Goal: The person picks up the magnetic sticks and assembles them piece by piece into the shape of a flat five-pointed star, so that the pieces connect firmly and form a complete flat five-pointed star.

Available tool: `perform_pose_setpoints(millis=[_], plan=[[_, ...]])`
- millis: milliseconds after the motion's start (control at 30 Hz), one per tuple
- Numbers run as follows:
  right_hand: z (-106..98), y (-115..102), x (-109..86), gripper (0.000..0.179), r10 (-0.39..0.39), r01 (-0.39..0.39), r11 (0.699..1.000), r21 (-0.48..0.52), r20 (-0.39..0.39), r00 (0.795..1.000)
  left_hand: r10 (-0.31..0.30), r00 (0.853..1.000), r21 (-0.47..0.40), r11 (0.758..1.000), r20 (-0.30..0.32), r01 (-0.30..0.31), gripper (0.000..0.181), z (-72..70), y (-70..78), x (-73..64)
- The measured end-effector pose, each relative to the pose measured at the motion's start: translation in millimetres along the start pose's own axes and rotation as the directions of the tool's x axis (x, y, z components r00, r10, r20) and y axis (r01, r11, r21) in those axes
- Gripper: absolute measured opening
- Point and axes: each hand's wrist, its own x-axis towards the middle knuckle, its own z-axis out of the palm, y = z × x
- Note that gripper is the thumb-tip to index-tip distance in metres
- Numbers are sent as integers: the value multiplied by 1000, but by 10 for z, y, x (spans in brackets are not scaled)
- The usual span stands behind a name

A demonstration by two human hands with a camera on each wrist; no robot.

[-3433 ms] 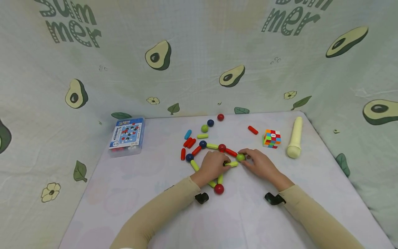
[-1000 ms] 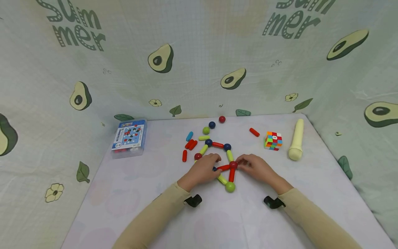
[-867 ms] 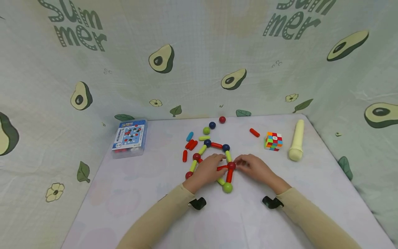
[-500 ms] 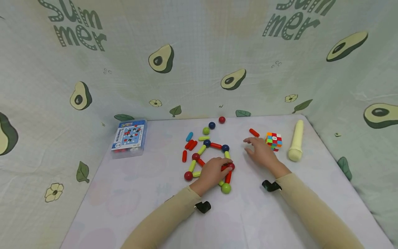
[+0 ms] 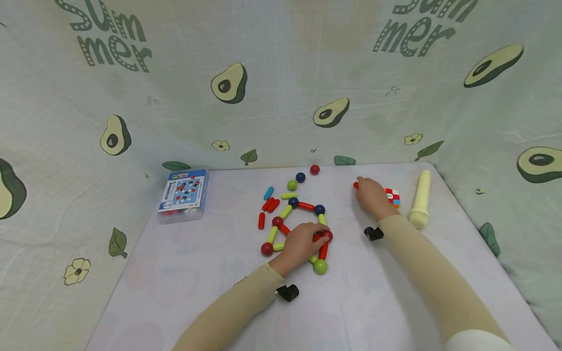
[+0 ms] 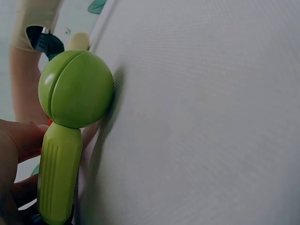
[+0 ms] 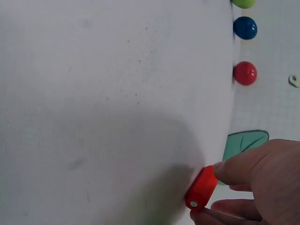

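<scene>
A flat frame of balls and magnetic rods lies mid-table, with a dark blue ball (image 5: 319,209), a red ball (image 5: 267,248) and a green ball (image 5: 320,266) among its corners. My left hand (image 5: 300,243) lies over its middle and pinches a red rod (image 5: 317,237) beside the right-hand red ball (image 5: 328,236); the part beneath the hand is hidden. In the left wrist view, the green ball (image 6: 77,89) joins a yellow-green rod (image 6: 60,173) near my thumb. Farther back, my right hand (image 5: 372,196) pinches a loose red rod (image 7: 202,187) between thumb and finger.
Behind the right hand is a partly hidden puzzle cube (image 5: 392,197), with a cream microphone-shaped object (image 5: 420,200) to its right. Loose red rods (image 5: 268,204), a blue rod (image 5: 269,193) and balls (image 5: 300,177) lie behind the frame. A plastic box (image 5: 183,195) stands far left.
My right hand has left the frame's right side, moved back and right, and taken the loose red rod. The frame was turned earlier; over the last half second, it and my left hand stay nearly still.
</scene>
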Motion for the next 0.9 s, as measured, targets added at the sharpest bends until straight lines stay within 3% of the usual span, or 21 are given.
perform_pose_setpoints(millis=[167, 367, 567, 900], plan=[[77, 10, 75, 41, -48, 48, 997, -63, 0, 999, 3, 1000, 2, 1000, -2, -3, 35, 4, 6, 0], [144, -30, 57, 34, -49, 49, 999, -6, -27, 998, 10, 1000, -6, 1000, -12, -10, 34, 14, 0, -3], [153, -96, -76, 25, -32, 31, 993, 111, 3, 999, 0, 1000, 4, 1000, -10, 0, 34, 17, -7, -11], [208, -209, -456, 25, -129, 127, 976, 177, 0, 992, -5, 1000, -4, 1000, -26, 5, 34, 17, 2, -8]])
